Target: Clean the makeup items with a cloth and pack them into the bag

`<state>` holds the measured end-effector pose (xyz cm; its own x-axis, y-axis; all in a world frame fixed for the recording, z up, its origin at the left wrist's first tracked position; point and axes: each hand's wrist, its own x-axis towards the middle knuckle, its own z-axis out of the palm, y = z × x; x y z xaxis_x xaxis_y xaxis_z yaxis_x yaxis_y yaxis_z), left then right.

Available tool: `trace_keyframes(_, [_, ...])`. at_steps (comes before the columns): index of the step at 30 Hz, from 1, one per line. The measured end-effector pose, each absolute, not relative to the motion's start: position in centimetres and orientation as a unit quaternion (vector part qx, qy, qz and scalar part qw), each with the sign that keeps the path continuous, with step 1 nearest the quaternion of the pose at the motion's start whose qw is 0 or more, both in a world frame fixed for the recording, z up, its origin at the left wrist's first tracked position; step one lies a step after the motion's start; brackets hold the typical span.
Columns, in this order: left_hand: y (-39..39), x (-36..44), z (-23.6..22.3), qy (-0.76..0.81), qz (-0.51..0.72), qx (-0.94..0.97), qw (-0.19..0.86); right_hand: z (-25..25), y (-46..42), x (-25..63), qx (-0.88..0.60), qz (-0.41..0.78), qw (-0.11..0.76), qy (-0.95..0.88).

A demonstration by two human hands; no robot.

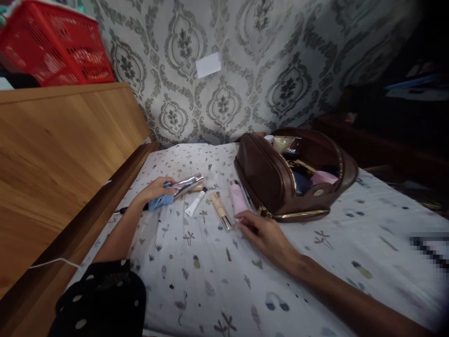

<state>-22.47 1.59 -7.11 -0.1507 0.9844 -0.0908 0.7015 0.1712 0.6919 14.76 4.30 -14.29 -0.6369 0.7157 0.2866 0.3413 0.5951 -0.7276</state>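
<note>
My left hand [156,188] is closed on a blue cloth [160,201] and a silver tube [188,183], which points to the right above the bed sheet [210,281]. My right hand [264,234] rests on the sheet with its fingers curled at the lower end of a pink tube [238,198]. Between the hands lie a small white tube [195,203] and a beige tube with a clear cap [220,210]. An open brown cosmetic bag [277,180] stands just beyond my right hand, with several items inside.
A wooden headboard [59,150] runs along the left, with a red plastic basket [56,42] on top. Patterned wallpaper [245,70] with a white card stuck to it backs the bed. Dark furniture [396,131] stands at the right. A white cable [52,261] hangs at the lower left.
</note>
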Motion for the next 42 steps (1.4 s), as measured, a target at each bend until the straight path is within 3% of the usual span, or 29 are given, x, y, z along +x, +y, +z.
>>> trace_keyframes(6, [-0.2,-16.8,-4.7,0.619,0.204,0.678,0.340,-13.7,3.9,14.8,-0.308,0.446,0.346,-0.766])
trace_keyframes(11, [-0.8,-13.5,-5.0,0.553,0.129,0.722,0.395,-13.2,3.9,14.6,-0.274,0.596,0.297,-0.694])
trace_keyframes(13, [-0.6,-13.6,-5.7,0.580,0.177,0.720,0.336,-13.1,4.0,14.5,-0.281,0.619,0.294,-0.672])
trace_keyframes(16, [-0.5,-12.8,-6.4,0.650,0.286,0.692,0.129,-13.2,4.0,14.3,-0.302,0.626,0.305,-0.651])
trace_keyframes(18, [-0.9,-10.8,-6.4,0.645,0.342,0.682,0.044,-13.4,4.0,14.2,-0.312,0.621,0.305,-0.651])
trace_keyframes(21, [-2.3,-5.9,-6.7,0.579,0.408,0.705,0.031,-13.8,3.8,14.1,-0.316,0.603,0.312,-0.662])
trace_keyframes(25, [-3.8,-2.0,-9.1,0.518,0.352,0.778,0.051,-14.2,3.6,13.9,-0.278,0.593,0.348,-0.670])
trace_keyframes(32, [-2.3,-5.8,-13.9,0.487,0.203,0.847,-0.060,-14.1,3.4,13.7,-0.285,0.590,0.356,-0.666])
trace_keyframes(42, [-2.7,-9.4,-14.3,0.504,0.193,0.837,-0.093,-13.4,3.3,14.0,-0.273,0.585,0.399,-0.651])
